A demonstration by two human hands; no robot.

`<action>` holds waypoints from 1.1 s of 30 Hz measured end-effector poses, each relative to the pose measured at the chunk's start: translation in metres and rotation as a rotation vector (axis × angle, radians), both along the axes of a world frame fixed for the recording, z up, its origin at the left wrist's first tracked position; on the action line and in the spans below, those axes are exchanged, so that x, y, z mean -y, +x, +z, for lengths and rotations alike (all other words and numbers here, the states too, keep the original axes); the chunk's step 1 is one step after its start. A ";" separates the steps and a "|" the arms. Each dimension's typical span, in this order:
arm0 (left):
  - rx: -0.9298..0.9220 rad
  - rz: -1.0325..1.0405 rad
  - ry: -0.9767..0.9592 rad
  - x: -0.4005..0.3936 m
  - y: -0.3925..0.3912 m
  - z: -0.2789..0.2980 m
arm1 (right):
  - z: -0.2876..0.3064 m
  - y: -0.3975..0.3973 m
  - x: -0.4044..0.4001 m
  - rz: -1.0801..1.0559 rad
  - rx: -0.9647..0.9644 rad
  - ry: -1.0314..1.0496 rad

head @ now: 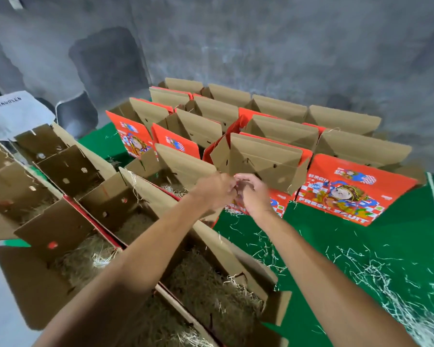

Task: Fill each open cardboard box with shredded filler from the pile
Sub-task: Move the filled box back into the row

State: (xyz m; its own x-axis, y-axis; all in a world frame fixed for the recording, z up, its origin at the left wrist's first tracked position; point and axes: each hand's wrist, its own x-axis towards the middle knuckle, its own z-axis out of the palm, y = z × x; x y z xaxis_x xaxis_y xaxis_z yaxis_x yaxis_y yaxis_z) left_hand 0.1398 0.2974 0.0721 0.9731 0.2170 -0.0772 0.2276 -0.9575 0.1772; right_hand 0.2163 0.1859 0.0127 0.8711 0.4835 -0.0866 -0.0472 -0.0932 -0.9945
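A: Where the green mat (pixel 336 236) is laid over the floor, what is set upon it?

B: Open cardboard boxes (pixel 268 159) with red printed sides are ranked from 12 to 2 o'clock; a grey concrete wall (pixel 261 41) is seen behind them. Loose white shreds (pixel 386 279) are scattered across the mat at 4 o'clock, thickening toward the lower right corner.

A: Where is the shredded filler (pixel 211 291) found?

B: It is seen as a tan mass inside the brown boxes (pixel 68 171) at 7 to 9 o'clock, flaps raised. A white sheet (pixel 13 113) with dark lettering is shown at 10 o'clock.

A: How are the hands held?

B: The left hand (pixel 214 190) and right hand (pixel 252 194) are brought together at the centre, fingers curled and touching, in front of a box flap. Whether anything is pinched between them cannot be told.
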 end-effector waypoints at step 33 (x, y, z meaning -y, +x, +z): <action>-0.048 -0.727 0.157 0.263 0.026 -0.032 | -0.033 0.015 0.302 -0.594 -0.259 -0.187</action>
State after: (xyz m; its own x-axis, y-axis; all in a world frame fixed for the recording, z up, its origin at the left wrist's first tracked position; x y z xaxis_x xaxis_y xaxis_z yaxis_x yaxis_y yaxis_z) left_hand 0.1661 0.0349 0.0397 0.8718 -0.4681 -0.1444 -0.4687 -0.8828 0.0321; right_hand 0.2314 -0.1162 -0.0205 0.9241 -0.1150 -0.3644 -0.3786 -0.1471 -0.9138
